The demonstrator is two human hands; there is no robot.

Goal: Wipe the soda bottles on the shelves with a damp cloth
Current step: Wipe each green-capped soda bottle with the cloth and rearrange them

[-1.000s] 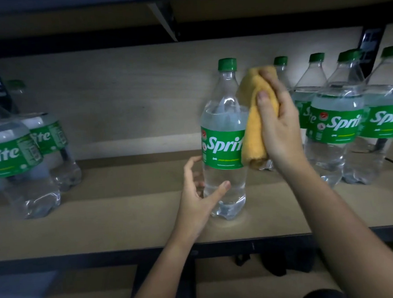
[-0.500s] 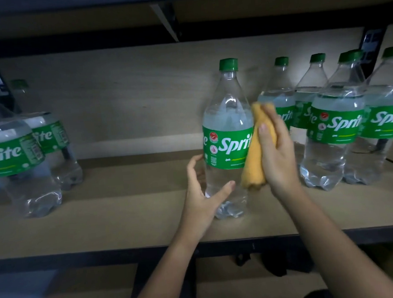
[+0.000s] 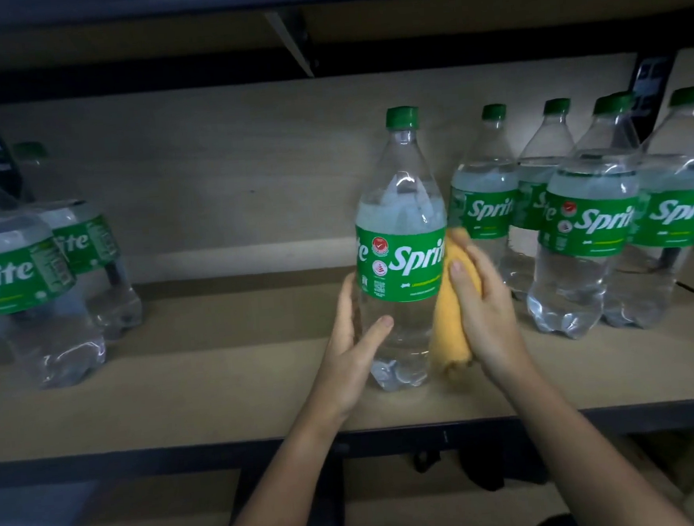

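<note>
left hand [image 3: 352, 336] grips bottle [image 3: 400, 234] | right hand [image 3: 484, 314] presses cloth [image 3: 450, 329]

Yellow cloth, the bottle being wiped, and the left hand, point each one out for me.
yellow cloth [image 3: 449, 337]: head view, on its lower folded part.
bottle being wiped [image 3: 402, 259]: head view, on its green label.
left hand [image 3: 353, 346]: head view, on the back of the hand.
</note>
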